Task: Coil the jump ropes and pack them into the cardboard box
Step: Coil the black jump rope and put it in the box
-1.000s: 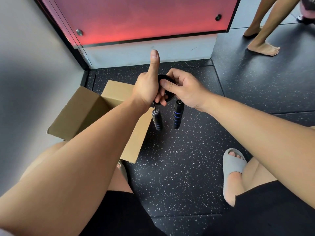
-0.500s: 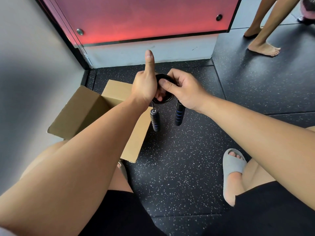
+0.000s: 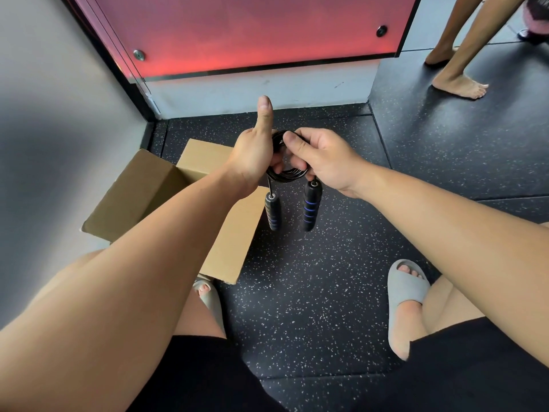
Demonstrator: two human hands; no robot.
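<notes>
**One rope coiled in hand, box waiting beside it**

Head view: both hands meet in the middle of the picture, held above the dark speckled floor [image 3: 312, 278]. The jump rope [image 3: 286, 175] is gathered into a small black coil between them. The left hand [image 3: 252, 153] has its fingers curled through and round the coil, with the thumb standing straight up and free. The right hand [image 3: 323, 159] pinches the top of the loops between thumb and forefinger, its other fingers curled in against the coil. Two black foam handles with blue rings hang from the bottom of the coil, the left handle [image 3: 273, 211] and the right handle [image 3: 311, 208], side by side and close but not touching, clear of the floor.

The cardboard box [image 3: 148, 191] sits on the floor just left of the hands, flaps up. The left forearm covers its opening, so what lies inside cannot be told.

By my reading, the coiling of this rope is about finished — no loose cord trails down, only the handles dangle. What remains is to tidy or lock the loops and lower the bundle into the box. No other ropes show, so how many are left is unknown.

At the top right, another person's bare feet [image 3: 459, 84] stand well apart from the work.
</notes>
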